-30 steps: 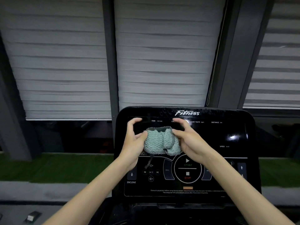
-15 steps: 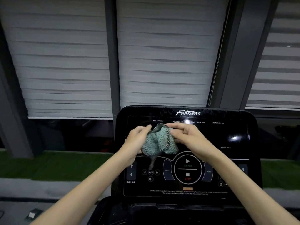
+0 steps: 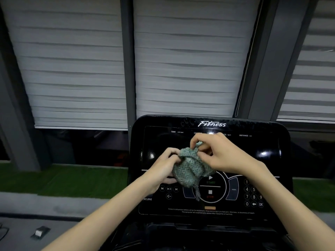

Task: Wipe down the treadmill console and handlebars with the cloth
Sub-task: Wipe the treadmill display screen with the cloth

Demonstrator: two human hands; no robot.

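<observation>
While both hands (image 3: 222,156) bunch cloth (image 3: 189,169), glossy console (image 3: 272,160), grey blinds (image 3: 181,60)

INCLINE label (image 3: 147,198) partly behind forearm

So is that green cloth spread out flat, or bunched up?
Bunched up. The cloth sits as a rumpled wad between the left hand and right hand, in front of the console, one corner dangling below.

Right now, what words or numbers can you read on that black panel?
All on the console:
"Fitness", top edge.
"TIME", "DISTANCE", top row.
"START", "STOP", centre dial.
"0" to "9", "OK", keypad.
"NCLINE", start hidden.
Bottom warning lines: too blurred.
</observation>
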